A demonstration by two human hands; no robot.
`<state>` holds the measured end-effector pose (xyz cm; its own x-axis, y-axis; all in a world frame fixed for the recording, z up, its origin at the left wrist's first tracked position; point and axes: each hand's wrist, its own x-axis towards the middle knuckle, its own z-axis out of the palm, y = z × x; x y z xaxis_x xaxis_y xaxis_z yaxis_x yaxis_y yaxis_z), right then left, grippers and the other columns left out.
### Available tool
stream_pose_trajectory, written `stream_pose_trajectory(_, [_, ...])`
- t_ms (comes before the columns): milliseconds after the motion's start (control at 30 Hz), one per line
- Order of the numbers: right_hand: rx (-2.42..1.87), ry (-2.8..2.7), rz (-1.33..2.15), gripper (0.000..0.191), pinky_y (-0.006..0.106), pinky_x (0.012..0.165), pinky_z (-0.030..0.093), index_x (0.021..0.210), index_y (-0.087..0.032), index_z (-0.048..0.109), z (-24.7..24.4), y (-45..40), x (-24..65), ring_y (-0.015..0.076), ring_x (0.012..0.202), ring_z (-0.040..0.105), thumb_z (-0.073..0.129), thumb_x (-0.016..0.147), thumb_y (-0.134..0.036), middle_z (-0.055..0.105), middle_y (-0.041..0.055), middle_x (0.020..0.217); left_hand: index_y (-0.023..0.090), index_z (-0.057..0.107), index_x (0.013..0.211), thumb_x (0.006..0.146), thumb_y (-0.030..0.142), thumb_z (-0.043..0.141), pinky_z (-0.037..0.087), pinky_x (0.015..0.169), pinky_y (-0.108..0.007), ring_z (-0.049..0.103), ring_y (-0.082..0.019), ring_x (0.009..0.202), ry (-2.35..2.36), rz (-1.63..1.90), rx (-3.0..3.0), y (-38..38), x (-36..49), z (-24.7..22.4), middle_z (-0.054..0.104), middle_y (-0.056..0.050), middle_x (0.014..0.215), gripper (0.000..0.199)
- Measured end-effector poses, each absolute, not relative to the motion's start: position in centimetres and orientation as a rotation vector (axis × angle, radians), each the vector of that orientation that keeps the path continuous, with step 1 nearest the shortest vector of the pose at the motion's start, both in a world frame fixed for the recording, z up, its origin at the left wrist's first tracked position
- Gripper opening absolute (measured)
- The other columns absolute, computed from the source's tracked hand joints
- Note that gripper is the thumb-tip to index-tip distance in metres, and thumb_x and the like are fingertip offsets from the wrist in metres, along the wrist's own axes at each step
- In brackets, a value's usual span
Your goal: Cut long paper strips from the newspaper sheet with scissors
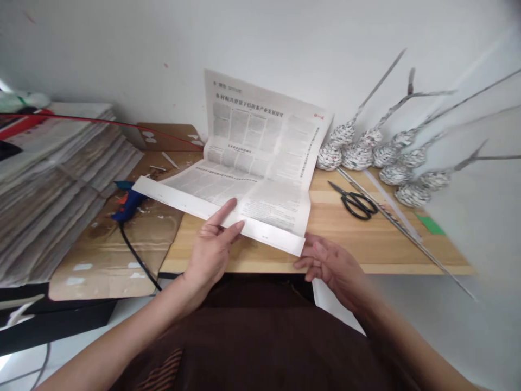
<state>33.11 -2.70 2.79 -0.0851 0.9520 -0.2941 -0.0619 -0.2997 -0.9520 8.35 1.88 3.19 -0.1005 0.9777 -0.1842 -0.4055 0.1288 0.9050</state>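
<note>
A printed newspaper sheet (268,179) rests over the wooden table, its far half bent up against the wall. Along its near edge runs a blank white strip (195,209), slanting down to the right. My left hand (214,247) grips this edge near the middle, thumb and index finger on top and the other fingers partly hidden. At the right near corner, the curled fingers of my right hand (325,263) hold the sheet from the side and below. Black-handled scissors (356,203) lie to the right of the paper, apart from both hands.
Several woven paper gourd shapes (358,155) with twisted stems stand along the wall at right. Thin paper rods (391,217) project past the table edge. At left are a blue glue gun (131,205) with its cord, cardboard (109,271) and a tall newspaper stack (61,190).
</note>
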Motion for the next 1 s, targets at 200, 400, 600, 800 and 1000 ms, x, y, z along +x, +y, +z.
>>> stream_pose_trajectory(200, [-1.260, -0.824, 1.736, 0.037, 0.020, 0.054, 0.053, 0.092, -0.016, 0.073, 3.3, -0.9, 31.1, 0.0160, 0.072, 0.074, 0.090, 0.069, -0.040, 0.075, 0.0048, 0.083, 0.025, 0.066, 0.135, 0.073, 0.020, 0.086, 0.055, 0.094, -0.025, 0.068, -0.014, 0.095, 1.090, 1.359, 0.832, 2.8, 8.3, 2.7, 0.076, -0.001, 0.098, 0.065])
stream_pose_trajectory(400, [-1.253, -0.786, 1.743, 0.037, 0.021, 0.049, 0.051, 0.086, -0.016, 0.071, 3.2, 0.7, 29.3, 0.0176, 0.066, 0.074, 0.089, 0.068, -0.042, 0.075, 0.0048, 0.076, 0.029, 0.062, 0.137, 0.077, 0.023, 0.082, 0.050, 0.107, -0.034, 0.063, -0.020, 0.120, 1.096, 1.505, 1.032, 3.7, 8.8, 3.3, 0.066, -0.003, 0.136, 0.063])
stream_pose_trajectory(600, [-1.222, -0.838, 1.742, 0.042, 0.020, 0.048, 0.051, 0.092, -0.015, 0.073, 3.5, 1.9, 27.8, 0.0144, 0.061, 0.072, 0.090, 0.066, -0.044, 0.076, 0.0040, 0.076, 0.024, 0.063, 0.135, 0.078, 0.029, 0.082, 0.057, 0.097, -0.039, 0.069, -0.024, 0.109, 1.127, 1.349, 1.216, 3.5, 10.3, 3.3, 0.071, -0.006, 0.127, 0.060])
stream_pose_trajectory(800, [-1.183, -0.958, 1.752, 0.043, 0.022, 0.051, 0.052, 0.091, -0.014, 0.075, 3.2, 2.5, 27.4, 0.0154, 0.062, 0.073, 0.084, 0.073, -0.053, 0.076, 0.0050, 0.076, 0.023, 0.059, 0.141, 0.078, 0.029, 0.083, 0.063, 0.081, -0.032, 0.073, -0.022, 0.096, 1.261, 1.334, 1.325, 4.1, 9.7, 4.5, 0.073, -0.007, 0.124, 0.068])
stream_pose_trajectory(1000, [-1.382, -1.484, 1.494, 0.041, 0.032, 0.061, 0.056, 0.092, -0.020, 0.073, 3.9, 2.9, 33.3, 0.0207, 0.070, 0.073, 0.059, 0.093, -0.058, 0.078, 0.0074, 0.083, 0.027, 0.054, 0.146, 0.079, 0.031, 0.081, 0.059, 0.097, -0.037, 0.068, -0.025, 0.117, 1.281, 1.333, 1.391, 4.8, 8.6, 4.7, 0.059, -0.007, 0.149, 0.073])
